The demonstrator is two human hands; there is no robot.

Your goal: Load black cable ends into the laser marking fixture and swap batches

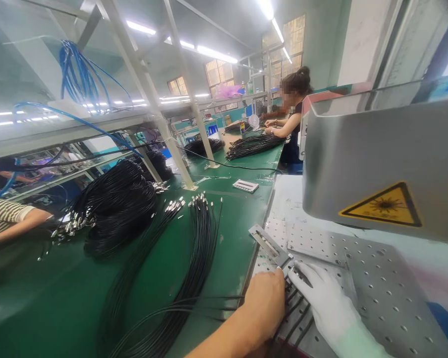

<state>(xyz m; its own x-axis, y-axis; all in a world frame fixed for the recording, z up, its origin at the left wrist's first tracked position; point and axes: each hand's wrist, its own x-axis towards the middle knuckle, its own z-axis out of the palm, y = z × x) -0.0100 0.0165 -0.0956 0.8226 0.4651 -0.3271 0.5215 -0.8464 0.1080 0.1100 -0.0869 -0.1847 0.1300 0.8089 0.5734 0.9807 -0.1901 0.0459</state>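
Note:
My left hand (266, 297), bare, is closed at the near end of a small metal fixture (271, 246). Thin black cables (224, 301) run from the left into its grip. My right hand (326, 301) wears a white glove and sits just right of it, fingers curled down on cable ends at the fixture. Several black cables (300, 318) hang down between the two hands. The fingertips hide exactly how the ends sit in the fixture. Beneath both hands lies a perforated metal plate (373, 283).
Cable bundles with silver connectors (199, 238) lie on the green table (74, 298), beside a big black cable coil (115, 204). A second slotted fixture (245, 186) lies further back. A grey machine head (377, 154) with a laser warning sign overhangs the right. Co-workers sit at far right (293, 119) and left.

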